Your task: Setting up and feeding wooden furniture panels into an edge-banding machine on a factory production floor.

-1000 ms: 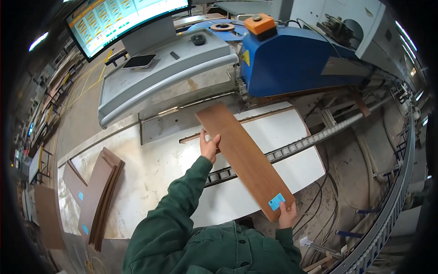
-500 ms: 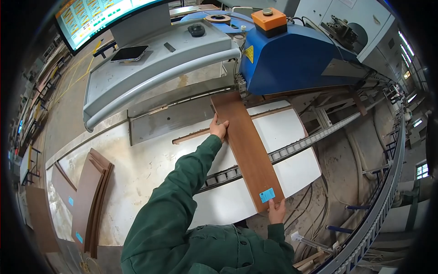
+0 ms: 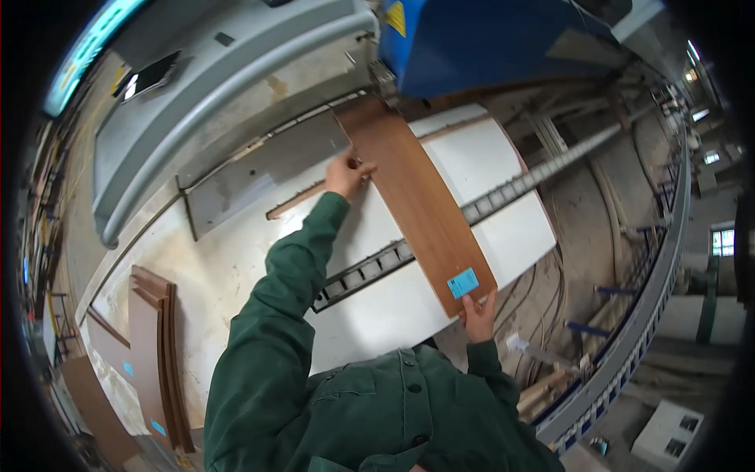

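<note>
A long brown wood-grain board (image 3: 421, 200) lies across the white worktop (image 3: 511, 248), with its far end by the metal fence. On its near end is a blue label (image 3: 462, 283). My left hand (image 3: 346, 175) is at the board's left edge toward the far end, thumb and bent fingers closed on that edge. With my right hand (image 3: 478, 318) I pinch the near end just below the label, thumb on top; the fingers beneath are hidden. A roller strip (image 3: 370, 271) passes under the board.
More brown boards (image 3: 149, 354) with blue labels are stacked at the left of the worktop. A blue machine housing (image 3: 487, 47) stands beyond the board's far end. At far left is a grey shelf (image 3: 197, 75) with a phone (image 3: 153, 75). A rail conveyor (image 3: 629, 338) curves along the right.
My view has tilted, so the worktop and board appear higher in the picture. My left hand's fingers are more bent at the board's edge. The right hand keeps its hold on the near end.
</note>
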### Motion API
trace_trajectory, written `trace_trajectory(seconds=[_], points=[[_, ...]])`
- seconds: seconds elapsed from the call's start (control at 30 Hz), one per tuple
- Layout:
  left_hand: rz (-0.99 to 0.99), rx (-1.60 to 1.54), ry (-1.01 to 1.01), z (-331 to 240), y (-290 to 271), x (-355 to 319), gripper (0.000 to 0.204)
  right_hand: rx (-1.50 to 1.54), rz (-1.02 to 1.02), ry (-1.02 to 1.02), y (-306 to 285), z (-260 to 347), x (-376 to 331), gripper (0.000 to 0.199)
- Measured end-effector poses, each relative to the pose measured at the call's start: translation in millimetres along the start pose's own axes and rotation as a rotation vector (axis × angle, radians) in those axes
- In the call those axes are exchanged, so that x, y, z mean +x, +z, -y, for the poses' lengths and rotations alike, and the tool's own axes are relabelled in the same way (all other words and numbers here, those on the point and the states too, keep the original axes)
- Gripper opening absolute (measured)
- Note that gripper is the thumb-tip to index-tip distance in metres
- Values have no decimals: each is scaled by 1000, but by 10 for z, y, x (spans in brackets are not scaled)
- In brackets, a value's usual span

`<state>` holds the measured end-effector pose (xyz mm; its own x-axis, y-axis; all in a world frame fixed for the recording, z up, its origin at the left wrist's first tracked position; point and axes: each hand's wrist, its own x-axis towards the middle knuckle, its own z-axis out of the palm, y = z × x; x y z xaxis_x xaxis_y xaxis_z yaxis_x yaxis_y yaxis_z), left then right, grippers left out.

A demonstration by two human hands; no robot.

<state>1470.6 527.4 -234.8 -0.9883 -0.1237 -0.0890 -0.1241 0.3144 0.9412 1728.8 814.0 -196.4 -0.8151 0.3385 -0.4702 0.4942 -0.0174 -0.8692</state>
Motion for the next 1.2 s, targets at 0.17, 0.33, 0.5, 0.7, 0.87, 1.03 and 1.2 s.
trace_trajectory(seconds=[0.17,0.33,0.5,0.7,0.87,1.03,1.2], points=[[-17,-174,-76,-60,38,19,67,-12,13,3,-34,34,50,72],[-13,-196,-106,-14,33,14,69,7,-10,17,-19,-1,37,67],[-21,-165,-110,-64,6,-10,69,-56,-13,-45,-33,-67,36,65],[-13,-108,-93,-72,-28,-4,70,-47,-16,-94,-30,-122,51,66],[-14,-77,-85,-47,-38,9,68,-88,-14,-97,-50,-112,48,68],[-2,-117,-85,-87,-2,-9,67,-97,-38,-100,-48,-159,45,69],[-5,-90,-76,-40,-17,27,66,-147,-57,-92,-30,-159,44,69]])
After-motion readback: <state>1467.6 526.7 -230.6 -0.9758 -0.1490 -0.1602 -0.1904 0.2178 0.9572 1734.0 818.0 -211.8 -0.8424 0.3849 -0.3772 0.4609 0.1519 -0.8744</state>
